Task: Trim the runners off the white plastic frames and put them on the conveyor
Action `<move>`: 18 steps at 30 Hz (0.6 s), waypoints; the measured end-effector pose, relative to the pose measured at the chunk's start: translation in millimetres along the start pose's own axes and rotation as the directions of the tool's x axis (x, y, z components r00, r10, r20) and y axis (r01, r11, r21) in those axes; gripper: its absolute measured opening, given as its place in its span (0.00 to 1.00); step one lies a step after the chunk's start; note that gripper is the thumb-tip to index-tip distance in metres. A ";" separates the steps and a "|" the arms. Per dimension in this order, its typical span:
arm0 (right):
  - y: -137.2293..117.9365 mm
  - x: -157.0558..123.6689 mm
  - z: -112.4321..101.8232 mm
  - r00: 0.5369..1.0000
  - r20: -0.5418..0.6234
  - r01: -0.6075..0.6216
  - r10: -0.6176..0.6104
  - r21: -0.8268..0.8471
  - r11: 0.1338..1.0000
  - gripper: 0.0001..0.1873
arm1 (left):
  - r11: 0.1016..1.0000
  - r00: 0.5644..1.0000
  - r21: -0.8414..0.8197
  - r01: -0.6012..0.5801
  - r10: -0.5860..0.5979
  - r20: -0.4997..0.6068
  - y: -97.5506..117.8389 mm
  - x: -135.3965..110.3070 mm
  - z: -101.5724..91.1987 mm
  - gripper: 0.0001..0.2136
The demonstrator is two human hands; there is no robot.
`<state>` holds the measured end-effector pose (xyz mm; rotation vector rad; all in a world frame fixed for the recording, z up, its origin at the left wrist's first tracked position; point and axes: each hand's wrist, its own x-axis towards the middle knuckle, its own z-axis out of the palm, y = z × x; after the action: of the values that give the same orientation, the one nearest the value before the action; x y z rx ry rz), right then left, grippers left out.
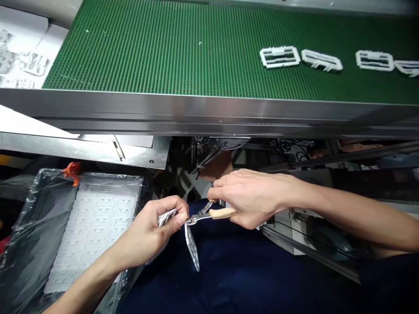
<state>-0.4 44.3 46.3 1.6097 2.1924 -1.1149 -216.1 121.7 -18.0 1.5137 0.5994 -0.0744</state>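
Observation:
My left hand (165,226) is closed on white plastic frame parts (192,246); one hangs down below the fingers and another pokes out above the thumb. In my right hand (248,196) is a pair of cutting pliers (222,213) with pale tan handles, pointed to the left. The metal jaws meet the plastic part right beside my left thumb and fingertips. Whether the jaws are fully closed is too small to tell. Both hands are held over dark blue cloth at my lap.
A green ribbed conveyor belt (157,48) runs across the back, carrying several white plastic frames (279,57). At left, a plastic-lined tray (29,218) holds a sheet of white parts (94,226) and orange-handled scissors (72,171). A pen (118,148) lies on the metal shelf (157,152).

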 end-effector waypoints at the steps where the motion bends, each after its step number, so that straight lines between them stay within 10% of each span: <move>1: -1.2 0.3 -3.3 1.000 0.022 -0.010 0.010 -0.009 1.000 0.06 | 1.000 1.000 -0.004 0.007 -0.007 0.005 0.5 1.1 0.7 0.12; 18: 21.4 0.1 2.0 0.994 0.076 -0.088 0.077 0.159 0.983 0.06 | 0.977 0.996 -0.198 0.083 -0.084 0.002 -16.0 9.2 8.2 0.12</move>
<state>17.9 45.6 35.2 1.6815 2.0178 -1.3347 -212.1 115.5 -36.9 1.2965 0.6564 -0.0719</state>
